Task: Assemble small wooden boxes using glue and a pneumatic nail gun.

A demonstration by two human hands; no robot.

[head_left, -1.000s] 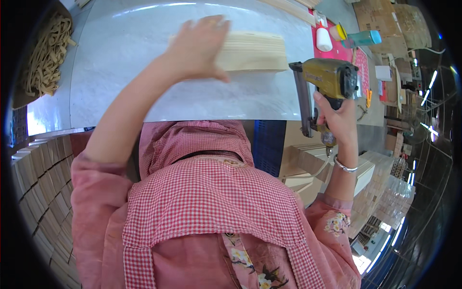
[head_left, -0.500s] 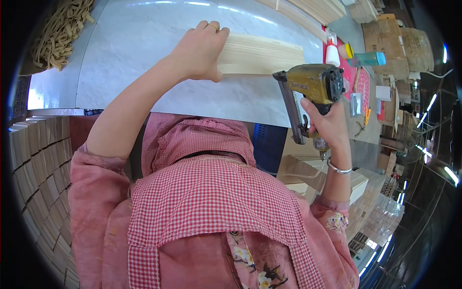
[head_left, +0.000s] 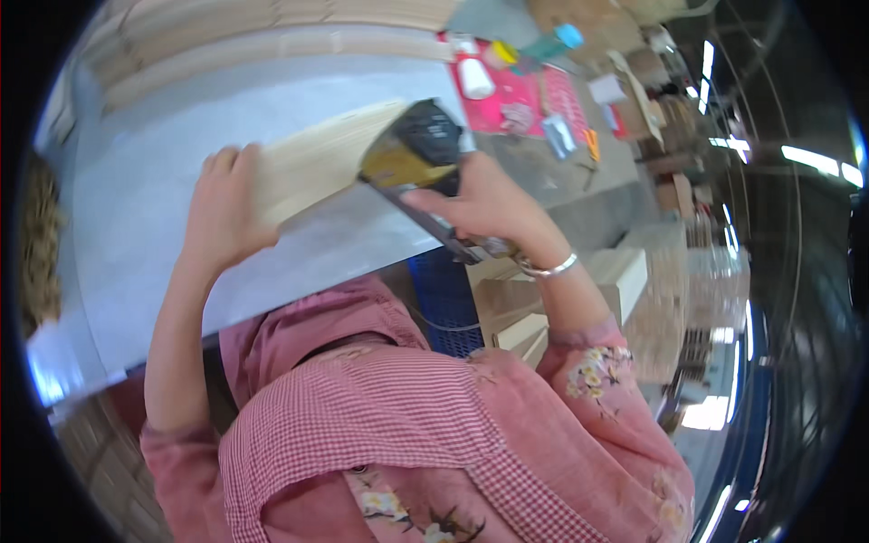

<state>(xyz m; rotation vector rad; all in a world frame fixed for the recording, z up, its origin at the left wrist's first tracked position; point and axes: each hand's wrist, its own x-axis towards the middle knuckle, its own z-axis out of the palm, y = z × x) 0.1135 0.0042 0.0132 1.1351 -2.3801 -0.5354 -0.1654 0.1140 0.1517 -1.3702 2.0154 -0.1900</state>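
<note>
My left hand [head_left: 222, 208] is closed round the left end of a flat bundle of pale wooden slats [head_left: 312, 156], with the thumb on the near edge. A yellow and black staple gun [head_left: 407, 158] is gripped in my right hand [head_left: 498, 206], its head over the right end of the bundle and hiding that end. Whether the gun's nose touches the wood cannot be made out, as the picture is blurred. Under the bundle is a pale, marbled tabletop [head_left: 145, 190].
Long wooden strips [head_left: 272, 54] lie along the table's far side. A pink mat [head_left: 507, 113] holds a white bottle [head_left: 473, 77]. Beyond stand a teal bottle [head_left: 557, 41] and orange cutter [head_left: 592, 145]. A blue crate [head_left: 444, 299] stands below the front edge.
The whole view has swung, so table and hands appear further left. The staple gun has come across the right end of the slats. My left hand keeps its hold.
</note>
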